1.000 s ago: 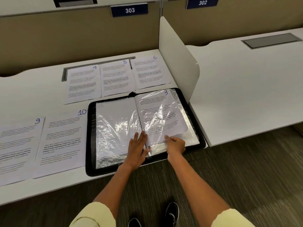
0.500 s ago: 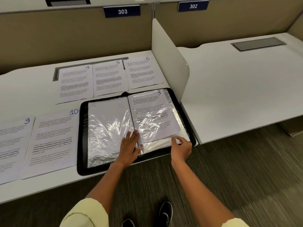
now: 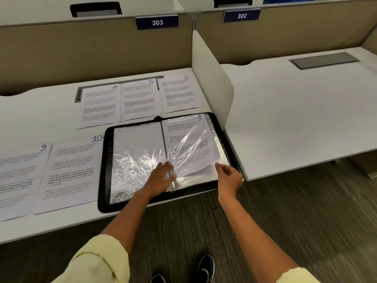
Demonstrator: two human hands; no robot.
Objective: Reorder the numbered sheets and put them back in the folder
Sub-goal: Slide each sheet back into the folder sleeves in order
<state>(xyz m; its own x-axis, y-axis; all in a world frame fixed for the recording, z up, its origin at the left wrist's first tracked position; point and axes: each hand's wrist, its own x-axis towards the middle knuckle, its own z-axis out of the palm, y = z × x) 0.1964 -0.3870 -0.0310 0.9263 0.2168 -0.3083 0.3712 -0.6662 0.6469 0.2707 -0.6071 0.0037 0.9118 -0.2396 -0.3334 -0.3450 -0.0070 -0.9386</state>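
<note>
Since 1 s ago the right hand (image 3: 229,177) has slid from the bottom edge of sheet 3 (image 3: 188,142) out to its near right corner, while the left hand (image 3: 161,178) has stayed flat by the spine. The left fingers lie straight and close together, pressing the sleeves near the fold. The right fingers are loosely curled at the corner; whether they pinch the sleeve edge cannot be told.

Sheet 3 lies in the right-hand sleeve of the open folder (image 3: 104,166), its near corner looking slightly lifted.

To do this step well, I would keep the left palm firm so the glossy plastic does not creep, and smooth the corner down before turning the sleeve.

Counted: 1 folder, 6 numbered sheets in view. These are sheet 3 in the folder, 4 (image 3: 101,106), 5 (image 3: 139,100) and 6 (image 3: 180,93) in a row behind it, and 9 (image 3: 19,178) and 10 (image 3: 71,172) to its left.
</note>
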